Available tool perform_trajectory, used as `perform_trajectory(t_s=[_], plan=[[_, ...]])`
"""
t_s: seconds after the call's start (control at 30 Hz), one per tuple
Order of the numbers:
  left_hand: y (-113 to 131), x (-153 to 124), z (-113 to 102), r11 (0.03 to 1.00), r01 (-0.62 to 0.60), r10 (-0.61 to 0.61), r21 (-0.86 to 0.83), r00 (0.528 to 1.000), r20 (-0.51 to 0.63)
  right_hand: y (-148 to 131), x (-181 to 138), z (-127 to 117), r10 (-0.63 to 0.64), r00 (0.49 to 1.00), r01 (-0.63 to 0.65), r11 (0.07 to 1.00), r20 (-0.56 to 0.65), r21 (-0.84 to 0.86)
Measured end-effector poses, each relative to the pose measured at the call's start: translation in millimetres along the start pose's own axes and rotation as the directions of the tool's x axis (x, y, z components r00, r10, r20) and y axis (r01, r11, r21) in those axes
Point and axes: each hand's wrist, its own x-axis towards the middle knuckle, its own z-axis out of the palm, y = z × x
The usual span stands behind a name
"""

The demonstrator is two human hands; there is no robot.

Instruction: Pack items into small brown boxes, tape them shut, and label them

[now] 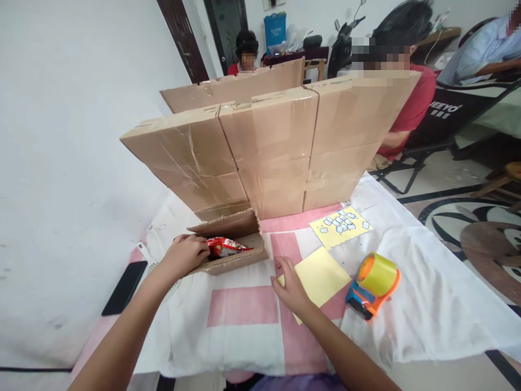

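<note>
My left hand (188,254) reaches into the left end of a small open cardboard box (234,266), its fingers closed at the end of a red, shiny packet (226,246) inside. The fingertips are partly hidden by the packet and box wall. To the right of the box, my right hand (291,287) is above the left corner of a plain yellow sheet (323,274). Its fingers are slightly bent and apart, with nothing visible between them. Whether it touches the sheet I cannot tell.
Tall taped cardboard (272,146) stands across the table behind the box. A yellow sheet with small white pieces (341,227) lies at the right, near a tape dispenser (372,285). At the left lies a black phone (125,288). Several people sit beyond.
</note>
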Motion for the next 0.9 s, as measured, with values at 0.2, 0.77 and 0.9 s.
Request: perform_trajectory(t_s=[0.2, 0.77, 0.9], plan=[[-10, -6, 5, 0.998, 0.013, -0.017, -0.063, 0.997, -0.070, -3, 1, -6, -0.095, 0.995, 0.095, 0.995, -0.023, 0.000], [-19, -40, 50, 0.700, -0.222, -0.552, -0.678, 0.435, -0.712, -73, 41, -42, -0.312, 0.939, 0.309, 0.950, -0.147, -0.047], [5, -41, 94, 0.601, -0.276, -0.505, -0.750, 0.596, -0.624, -79, 91, -22, -0.224, 0.974, 0.225, 0.968, -0.025, 0.111]])
